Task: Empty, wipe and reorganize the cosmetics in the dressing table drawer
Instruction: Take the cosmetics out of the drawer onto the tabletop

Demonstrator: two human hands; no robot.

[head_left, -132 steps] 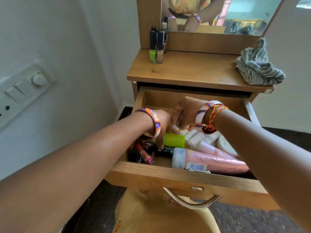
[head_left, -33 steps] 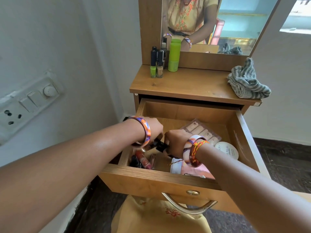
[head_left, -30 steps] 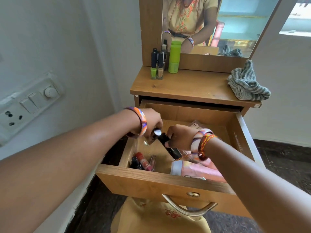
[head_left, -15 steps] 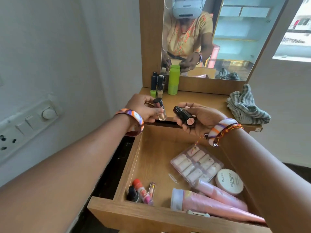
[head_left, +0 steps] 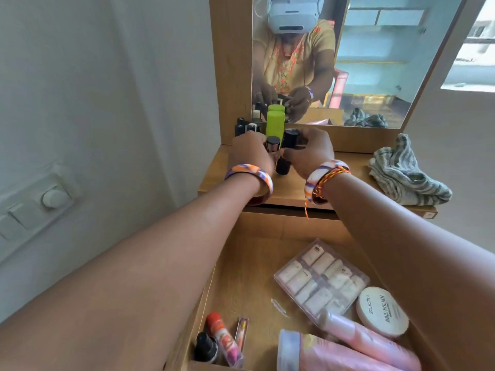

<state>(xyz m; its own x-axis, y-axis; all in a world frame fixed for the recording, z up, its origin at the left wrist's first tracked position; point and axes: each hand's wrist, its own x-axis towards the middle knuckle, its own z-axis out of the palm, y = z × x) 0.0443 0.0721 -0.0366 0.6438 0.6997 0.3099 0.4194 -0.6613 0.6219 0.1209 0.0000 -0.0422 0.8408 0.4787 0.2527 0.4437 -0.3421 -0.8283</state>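
Your hands [head_left: 278,153] each pinch a small upright bottle [head_left: 272,144] at the bench [head_left: 345,167], the green bottle [head_left: 275,124] just beyond.

The wooden tabletop [head_left: 345,167] under the mirror has a green bottle [head_left: 275,124] standing at the back left with a few small dark-capped bottles [head_left: 245,127] right beside it. Over on the right there's a crumpled grey striped cloth [head_left: 407,172] just lying there.

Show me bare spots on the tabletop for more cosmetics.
Free: the tabletop between the right hand and the cloth. Crowded: the left back corner, with the green bottle, small bottles and both hands.
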